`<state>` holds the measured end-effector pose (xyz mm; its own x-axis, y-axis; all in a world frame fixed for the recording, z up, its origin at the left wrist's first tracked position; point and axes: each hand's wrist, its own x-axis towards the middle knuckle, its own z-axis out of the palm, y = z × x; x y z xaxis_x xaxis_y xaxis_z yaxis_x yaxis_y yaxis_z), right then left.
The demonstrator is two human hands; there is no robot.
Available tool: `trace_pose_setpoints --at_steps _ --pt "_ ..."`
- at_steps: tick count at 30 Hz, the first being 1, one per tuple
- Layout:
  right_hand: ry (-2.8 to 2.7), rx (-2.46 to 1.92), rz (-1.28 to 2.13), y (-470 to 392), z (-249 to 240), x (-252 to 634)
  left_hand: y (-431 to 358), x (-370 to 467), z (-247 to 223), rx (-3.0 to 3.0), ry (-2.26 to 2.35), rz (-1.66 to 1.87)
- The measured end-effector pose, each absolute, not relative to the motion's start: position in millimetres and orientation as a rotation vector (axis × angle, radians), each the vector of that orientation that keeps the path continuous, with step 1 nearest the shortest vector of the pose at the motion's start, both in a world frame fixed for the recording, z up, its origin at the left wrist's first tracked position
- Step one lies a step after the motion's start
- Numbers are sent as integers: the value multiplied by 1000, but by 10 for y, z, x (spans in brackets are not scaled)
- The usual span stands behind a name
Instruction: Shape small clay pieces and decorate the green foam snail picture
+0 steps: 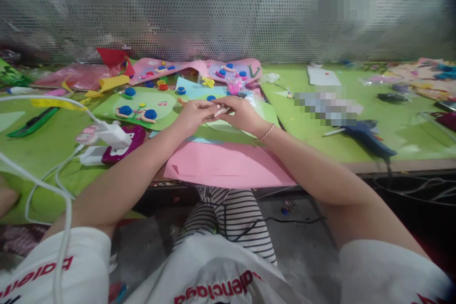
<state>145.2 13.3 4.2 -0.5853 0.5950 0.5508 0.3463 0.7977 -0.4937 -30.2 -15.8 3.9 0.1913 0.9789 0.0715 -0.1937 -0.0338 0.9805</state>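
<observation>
My left hand (195,115) and my right hand (242,113) meet over the middle of the table. Their fingers are closed around a small whitish piece (221,110), partly covered by the fingertips. Beneath them lies a green sheet with a pale oval (228,126). Left of my hands, another green sheet (107,104) carries blue round pieces (150,114) and a small yellow flower (142,105). A pink sheet (228,164) lies at the table's front edge, below my hands.
A blue glue gun (370,137) rests on the right. White chargers (116,134) and cables are on the left, near a green cutter (33,122). Behind are decorated pink sheets (194,66) and a perforated metal panel (213,14). Someone's hand (6,197) shows at the left edge.
</observation>
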Motion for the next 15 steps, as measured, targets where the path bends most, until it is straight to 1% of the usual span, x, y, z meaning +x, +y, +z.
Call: trace_pose_setpoints --at_steps 6,12,15 --pt "-2212 -756 257 132 87 1473 -168 -276 46 1222 978 1160" --pt "-2232 -695 164 159 80 1501 -174 -290 96 1142 1008 1271" --pt "-2240 -669 120 156 78 1510 -165 -303 111 1122 1009 1265"
